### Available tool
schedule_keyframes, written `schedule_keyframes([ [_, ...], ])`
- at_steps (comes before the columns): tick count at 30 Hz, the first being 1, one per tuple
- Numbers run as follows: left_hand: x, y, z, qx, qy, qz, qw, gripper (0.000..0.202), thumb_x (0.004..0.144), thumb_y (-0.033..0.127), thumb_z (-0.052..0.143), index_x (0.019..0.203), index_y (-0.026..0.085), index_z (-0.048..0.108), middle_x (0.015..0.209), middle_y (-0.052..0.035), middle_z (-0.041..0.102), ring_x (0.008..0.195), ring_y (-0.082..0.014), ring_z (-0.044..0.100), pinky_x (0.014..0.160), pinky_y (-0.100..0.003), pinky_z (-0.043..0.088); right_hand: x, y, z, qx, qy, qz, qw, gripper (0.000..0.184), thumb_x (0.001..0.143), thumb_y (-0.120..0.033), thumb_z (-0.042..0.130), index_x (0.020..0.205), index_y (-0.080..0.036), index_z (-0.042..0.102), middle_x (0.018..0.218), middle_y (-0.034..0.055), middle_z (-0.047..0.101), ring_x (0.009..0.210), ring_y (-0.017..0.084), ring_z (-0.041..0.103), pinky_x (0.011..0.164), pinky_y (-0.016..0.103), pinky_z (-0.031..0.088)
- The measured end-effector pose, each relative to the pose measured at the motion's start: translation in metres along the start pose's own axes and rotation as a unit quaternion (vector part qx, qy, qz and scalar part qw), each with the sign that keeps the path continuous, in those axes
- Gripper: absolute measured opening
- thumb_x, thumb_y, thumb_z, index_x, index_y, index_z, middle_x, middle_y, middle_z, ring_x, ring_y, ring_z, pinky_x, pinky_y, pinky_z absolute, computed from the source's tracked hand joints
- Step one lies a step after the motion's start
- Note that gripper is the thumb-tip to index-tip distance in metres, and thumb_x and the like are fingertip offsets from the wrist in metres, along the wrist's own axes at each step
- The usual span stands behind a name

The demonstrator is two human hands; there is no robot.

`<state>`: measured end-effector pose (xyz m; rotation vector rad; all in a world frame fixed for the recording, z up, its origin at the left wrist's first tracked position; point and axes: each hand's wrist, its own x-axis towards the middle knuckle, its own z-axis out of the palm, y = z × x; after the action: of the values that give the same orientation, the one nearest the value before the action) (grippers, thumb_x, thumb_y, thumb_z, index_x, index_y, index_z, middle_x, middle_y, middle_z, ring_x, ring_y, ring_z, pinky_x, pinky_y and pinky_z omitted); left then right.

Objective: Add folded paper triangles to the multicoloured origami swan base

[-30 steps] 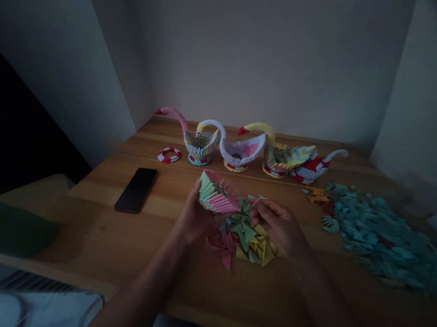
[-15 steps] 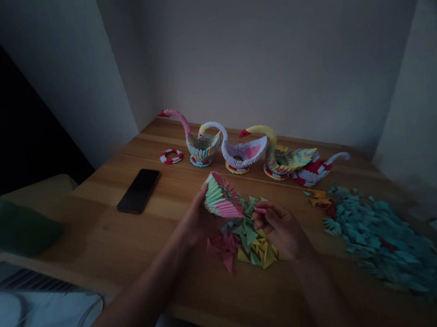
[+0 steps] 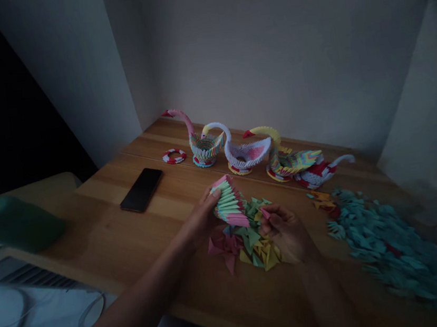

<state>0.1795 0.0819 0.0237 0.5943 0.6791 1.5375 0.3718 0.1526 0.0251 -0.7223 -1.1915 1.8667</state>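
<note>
My left hand (image 3: pixel 204 219) is closed around a folded-paper body (image 3: pixel 229 202) made of interlocked pink, green and red pieces. It is tilted, with its ridged side toward me. To its right, my right hand (image 3: pixel 287 232) pinches a small pink folded-paper piece (image 3: pixel 265 213) between thumb and fingers, apart from the body. Below and between the hands lie loose folded pieces: a pink group (image 3: pixel 226 249), green ones (image 3: pixel 249 238) and yellow ones (image 3: pixel 268 254).
Several finished paper swans (image 3: pixel 247 154) stand along the back of the wooden table (image 3: pixel 102 225). A red-and-white paper ring (image 3: pixel 174 156) and a black phone (image 3: pixel 141 190) lie at left. A large heap of teal pieces (image 3: pixel 391 243) spreads at right, beside some orange ones (image 3: pixel 321 198).
My left hand has turned the paper body so more of its green ridges show. The pink piece in my right hand is angled differently. The view has shifted slightly.
</note>
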Motion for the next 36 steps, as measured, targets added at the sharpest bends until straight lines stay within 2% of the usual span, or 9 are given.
schedule_keyframes([
  [7, -0.002, 0.003, 0.005, 0.008, 0.009, -0.003, 1.0, 0.057, 0.077, 0.05, 0.072, 0.123, 0.024, 0.053, 0.101, -0.0048, 0.059, 0.08, -0.0156, 0.059, 0.069, -0.028, 0.052, 0.0, 0.001, -0.001, -0.009, -0.008, 0.01, 1.0, 0.037, 0.053, -0.045, 0.09, 0.069, -0.02, 0.068, 0.055, -0.0031, 0.06, 0.043, 0.008, 0.05, 0.044, 0.02, 0.043],
  [16, -0.001, 0.002, 0.003, 0.022, 0.002, 0.004, 1.0, 0.059, 0.077, 0.05, 0.072, 0.125, 0.024, 0.051, 0.101, -0.0051, 0.06, 0.078, -0.0138, 0.059, 0.067, -0.024, 0.052, -0.002, -0.001, 0.001, -0.042, -0.03, 0.007, 0.999, 0.04, 0.053, -0.05, 0.089, 0.067, -0.02, 0.066, 0.05, -0.0033, 0.057, 0.041, 0.009, 0.048, 0.043, 0.022, 0.042],
  [26, -0.004, 0.0, 0.005, 0.134, 0.043, 0.021, 0.99, 0.068, 0.074, 0.05, 0.074, 0.131, 0.024, 0.047, 0.109, -0.0062, 0.061, 0.085, -0.0152, 0.06, 0.069, -0.023, 0.049, -0.004, -0.003, 0.009, -0.084, 0.003, -0.001, 0.996, 0.041, 0.049, -0.05, 0.09, 0.063, -0.019, 0.066, 0.049, -0.0013, 0.061, 0.04, 0.009, 0.048, 0.041, 0.021, 0.036],
  [31, -0.005, 0.001, 0.008, 0.159, 0.05, 0.025, 0.986, 0.069, 0.073, 0.053, 0.073, 0.13, 0.023, 0.05, 0.108, -0.0067, 0.061, 0.085, -0.0157, 0.058, 0.066, -0.022, 0.046, -0.003, -0.003, 0.007, -0.143, 0.0, 0.011, 0.99, 0.041, 0.052, -0.051, 0.088, 0.065, -0.018, 0.067, 0.046, -0.0021, 0.057, 0.04, 0.009, 0.046, 0.041, 0.021, 0.034],
  [36, -0.004, 0.002, 0.009, 0.17, 0.052, 0.025, 0.984, 0.073, 0.072, 0.056, 0.073, 0.132, 0.023, 0.047, 0.105, -0.0063, 0.062, 0.082, -0.0157, 0.058, 0.063, -0.021, 0.043, -0.003, 0.0, 0.006, -0.148, 0.0, 0.028, 0.989, 0.037, 0.056, -0.047, 0.087, 0.068, -0.018, 0.068, 0.049, -0.0024, 0.057, 0.042, 0.008, 0.046, 0.042, 0.021, 0.035],
])
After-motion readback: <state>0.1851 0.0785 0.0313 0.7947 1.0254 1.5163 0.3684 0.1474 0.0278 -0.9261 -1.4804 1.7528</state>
